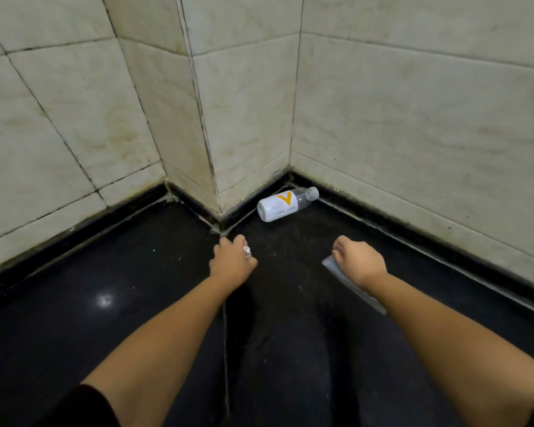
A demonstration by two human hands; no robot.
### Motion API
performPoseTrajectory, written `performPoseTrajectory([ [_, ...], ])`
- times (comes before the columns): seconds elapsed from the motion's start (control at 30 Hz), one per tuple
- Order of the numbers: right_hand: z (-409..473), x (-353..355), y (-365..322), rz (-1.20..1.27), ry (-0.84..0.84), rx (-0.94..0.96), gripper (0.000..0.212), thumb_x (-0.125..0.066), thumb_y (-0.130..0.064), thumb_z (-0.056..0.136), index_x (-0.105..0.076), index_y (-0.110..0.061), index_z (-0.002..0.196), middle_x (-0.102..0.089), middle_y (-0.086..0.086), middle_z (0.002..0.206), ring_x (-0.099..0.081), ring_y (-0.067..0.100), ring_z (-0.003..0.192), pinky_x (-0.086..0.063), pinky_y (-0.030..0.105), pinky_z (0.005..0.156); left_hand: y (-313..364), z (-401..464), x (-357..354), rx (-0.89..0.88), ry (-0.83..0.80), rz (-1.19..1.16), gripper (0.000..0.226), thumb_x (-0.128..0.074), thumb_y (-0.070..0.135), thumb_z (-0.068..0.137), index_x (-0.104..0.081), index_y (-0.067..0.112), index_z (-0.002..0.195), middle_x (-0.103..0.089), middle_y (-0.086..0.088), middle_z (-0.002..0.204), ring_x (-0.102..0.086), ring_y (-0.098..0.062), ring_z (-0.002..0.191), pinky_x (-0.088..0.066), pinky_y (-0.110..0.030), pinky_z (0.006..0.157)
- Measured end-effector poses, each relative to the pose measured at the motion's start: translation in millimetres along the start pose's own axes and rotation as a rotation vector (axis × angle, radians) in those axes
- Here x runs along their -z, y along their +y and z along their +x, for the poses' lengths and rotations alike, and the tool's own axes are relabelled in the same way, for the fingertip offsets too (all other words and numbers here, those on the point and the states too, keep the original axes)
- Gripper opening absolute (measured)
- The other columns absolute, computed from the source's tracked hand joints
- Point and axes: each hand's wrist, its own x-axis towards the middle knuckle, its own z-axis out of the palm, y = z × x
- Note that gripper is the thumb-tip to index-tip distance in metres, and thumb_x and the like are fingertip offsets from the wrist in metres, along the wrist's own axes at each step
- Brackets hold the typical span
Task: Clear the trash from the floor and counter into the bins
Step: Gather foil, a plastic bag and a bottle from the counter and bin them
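Bottle (285, 203) is lying on its side on the dark floor (136, 303), tucked right into the inner corner where the tiled walls (413, 118) meet, pretty much touching the base of the wall behind it. Its long axis runs left to right across the view with a slight tilt: the flat bottom end points left and toward the camera, the clear neck and cap point right and away into the corner. White label with a yellow mark, clear plastic at the top, looks empty but that can't be told for sure

From the hands it sits ahead, between the two of them and a bit past both. The left hand (233, 258) is roughly as near as the right, maybe a touch nearer to the bottom end; it's curled closed around a small crumpled silvery scrap (247, 252), foil or a wrapper probably. The right hand (359, 261) is closed too, gripping a flat grey card (352, 282) that sticks out back under the wrist. So both are already occupied, and a grab across the bottle's middle would likely be needed with spare fingers only

Count: one bottle, one scrap, one card, two hands. No bins seen
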Motion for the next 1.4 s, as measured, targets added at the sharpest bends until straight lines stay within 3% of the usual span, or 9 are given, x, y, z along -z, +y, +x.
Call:
performPoseTrajectory([
  [0.17,100,3,-2,-0.091,-0.076,-0.048,0.014,-0.043,-0.018,0.094,-0.052,-0.015,0.084,-0.054,0.009,0.097,-0.056,0.034,0.089,-0.039,0.034,0.067,31,77,-10,0.055,-0.14,-0.139,0.042,-0.06,0.027,0.081,-0.049,0.011,0.118,-0.041,-0.02,0.13,-0.046,-0.041,0.119,-0.044,-0.047,0.101],
  [0.23,140,2,-6,-0.144,-0.106,-0.079,0.019,-0.043,-0.018,0.094,-0.057,-0.012,0.105,-0.056,0.017,0.116,-0.057,0.037,0.101,-0.046,0.039,0.076,33,105,-11,0.085,-0.179,-0.145,0.044,-0.061,0.028,0.082,-0.048,0.01,0.12,-0.039,-0.02,0.134,-0.047,-0.041,0.119,-0.045,-0.046,0.101],
  [0.33,186,-2,-14,-0.224,-0.143,-0.104,0.053,-0.049,-0.021,0.093,-0.031,-0.019,0.143,-0.043,0.023,0.137,-0.053,0.042,0.115,-0.048,0.045,0.086,25,134,-15,0.089,-0.227,-0.088,0.043,-0.059,0.028,0.084,-0.047,0.011,0.122,-0.035,-0.017,0.136,-0.046,-0.04,0.121,-0.045,-0.045,0.098],
  [0.5,231,-17,-24,-0.33,-0.175,-0.051,0.073,-0.049,-0.015,0.093,-0.008,-0.028,0.152,-0.027,0.023,0.149,-0.051,0.043,0.12,-0.048,0.045,0.089,13,148,-27,0.062,-0.255,-0.035,0.039,-0.059,0.028,0.084,-0.048,0.012,0.119,-0.035,-0.017,0.136,-0.041,-0.039,0.124,-0.045,-0.048,0.101],
  [0.73,255,-33,-25,-0.342,-0.216,-0.046,0.072,-0.067,-0.039,0.082,-0.03,-0.017,0.14,-0.039,0.021,0.135,-0.056,0.041,0.112,-0.047,0.044,0.083,1,145,-40,0.024,-0.241,-0.057,0.048,-0.059,0.027,0.086,-0.043,0.016,0.131,-0.031,-0.013,0.142,-0.032,-0.034,0.131,-0.038,-0.047,0.108],
  [0.9,252,-38,-20,-0.383,-0.201,-0.103,0.05,-0.055,-0.022,0.092,-0.034,-0.012,0.136,-0.035,0.025,0.139,-0.056,0.044,0.11,-0.048,0.044,0.081,2,142,-43,-0.005,-0.229,-0.026,0.051,-0.058,0.026,0.088,-0.04,0.016,0.134,-0.03,-0.011,0.141,-0.029,-0.032,0.132,-0.041,-0.046,0.104],
  [1.03,233,-32,-13,-0.391,-0.188,-0.066,0.041,-0.048,-0.025,0.094,-0.039,-0.014,0.132,-0.042,0.024,0.131,-0.057,0.044,0.106,-0.048,0.044,0.079,4,139,-42,0.002,-0.214,-0.014,0.051,-0.058,0.026,0.087,-0.04,0.016,0.134,-0.03,-0.011,0.141,-0.029,-0.033,0.131,-0.04,-0.047,0.104],
  [1.2,193,7,-5,-0.327,-0.136,-0.008,0.04,-0.049,-0.038,0.093,-0.046,-0.013,0.125,-0.053,0.02,0.122,-0.059,0.04,0.105,-0.048,0.044,0.083,6,134,-36,0.01,-0.196,-0.007,0.051,-0.06,0.025,0.086,-0.043,0.016,0.133,-0.029,-0.014,0.143,-0.029,-0.035,0.132,-0.04,-0.05,0.106],
  [1.4,127,61,13,-0.256,-0.028,0.015,0.047,-0.055,-0.038,0.092,-0.045,-0.016,0.133,-0.055,0.016,0.126,-0.058,0.037,0.111,-0.049,0.044,0.09,21,87,-22,0.002,-0.075,-0.007,0.044,-0.06,0.025,0.082,-0.05,0.014,0.123,-0.037,-0.017,0.133,-0.034,-0.037,0.127,-0.042,-0.052,0.103],
])
